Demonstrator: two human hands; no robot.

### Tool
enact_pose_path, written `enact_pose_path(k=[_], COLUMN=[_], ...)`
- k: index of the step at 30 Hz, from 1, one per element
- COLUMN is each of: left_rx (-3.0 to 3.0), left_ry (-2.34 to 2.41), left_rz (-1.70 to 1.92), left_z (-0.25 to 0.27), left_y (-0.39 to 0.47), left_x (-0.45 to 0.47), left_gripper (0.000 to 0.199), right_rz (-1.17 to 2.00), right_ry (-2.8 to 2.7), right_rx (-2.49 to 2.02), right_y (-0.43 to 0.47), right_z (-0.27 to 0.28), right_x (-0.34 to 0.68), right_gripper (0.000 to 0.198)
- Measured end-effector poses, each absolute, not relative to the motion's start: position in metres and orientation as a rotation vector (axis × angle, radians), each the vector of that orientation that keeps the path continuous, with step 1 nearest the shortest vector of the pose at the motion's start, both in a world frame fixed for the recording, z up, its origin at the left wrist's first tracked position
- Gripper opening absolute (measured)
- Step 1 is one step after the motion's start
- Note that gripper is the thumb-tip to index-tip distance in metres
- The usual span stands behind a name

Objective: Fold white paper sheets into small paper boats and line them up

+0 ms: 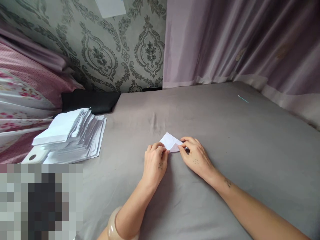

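Observation:
A small piece of white paper (171,141), folded into a roughly triangular shape with its point away from me, lies on the grey sheet between my hands. My left hand (155,163) pinches its left corner, thumb and fingers closed on it. On the other side my right hand (197,156) grips the right corner between thumb and forefinger, where a folded flap shows. The fingers cover both side corners of the paper. A pale bangle (113,225) circles my left wrist.
Left of my hands stands a thick stack of white papers (72,133) on a white board (37,155). Behind it lies a flat black item (92,101). A thin blue stick (243,99) rests at the far right. Purple curtains (212,40) and patterned wallpaper border the grey sheet (250,150).

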State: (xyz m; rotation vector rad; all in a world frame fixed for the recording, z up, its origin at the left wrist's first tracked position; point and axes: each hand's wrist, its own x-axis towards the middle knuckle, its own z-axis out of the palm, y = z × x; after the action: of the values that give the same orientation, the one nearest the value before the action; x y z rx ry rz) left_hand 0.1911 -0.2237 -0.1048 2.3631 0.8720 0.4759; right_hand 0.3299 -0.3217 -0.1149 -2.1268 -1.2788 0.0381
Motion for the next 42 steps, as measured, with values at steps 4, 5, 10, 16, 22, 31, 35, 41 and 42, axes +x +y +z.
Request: enact_pose_path(k=[4, 5, 10, 16, 22, 31, 35, 41, 42], left_rx=[2.36, 2.356, 2.332, 2.345, 2.446, 2.611, 2.603, 2.494, 2.464], left_ry=[0.902, 0.922, 0.978, 0.965, 0.929, 0.753, 0.762, 0.915, 0.936], left_rz=[0.504, 0.501, 0.476, 0.464, 0.441, 0.305, 0.309, 0.35, 0.371], left_z=[-0.111, -0.112, -0.116, -0.117, -0.113, -0.11, -0.112, -0.117, -0.119], left_y=[-0.224, -0.224, -0.224, -0.223, -0.222, -0.216, -0.213, -0.209, -0.207], left_x=[0.193, 0.194, 0.196, 0.196, 0.194, 0.194, 0.195, 0.195, 0.195], left_gripper=[0.019, 0.018, 0.015, 0.017, 0.013, 0.029, 0.027, 0.032, 0.039], right_rz=[-0.001, -0.004, 0.003, 0.015, -0.001, 0.043, 0.054, 0.059, 0.042], right_ry=[-1.246, -1.242, -1.257, -1.283, -1.352, -1.344, -1.651, -1.731, -1.719], right_rx=[-2.156, -2.163, -2.179, -2.227, -2.26, -2.262, -2.06, -2.26, -2.305], right_y=[-0.319, -0.318, -0.316, -0.315, -0.316, -0.33, -0.33, -0.331, -0.332], right_z=[-0.12, -0.121, -0.122, -0.122, -0.123, -0.111, -0.101, -0.097, -0.097], right_x=[0.33, 0.33, 0.331, 0.333, 0.333, 0.348, 0.325, 0.286, 0.284], right_gripper=[0.017, 0.017, 0.017, 0.018, 0.018, 0.008, 0.03, 0.034, 0.036])
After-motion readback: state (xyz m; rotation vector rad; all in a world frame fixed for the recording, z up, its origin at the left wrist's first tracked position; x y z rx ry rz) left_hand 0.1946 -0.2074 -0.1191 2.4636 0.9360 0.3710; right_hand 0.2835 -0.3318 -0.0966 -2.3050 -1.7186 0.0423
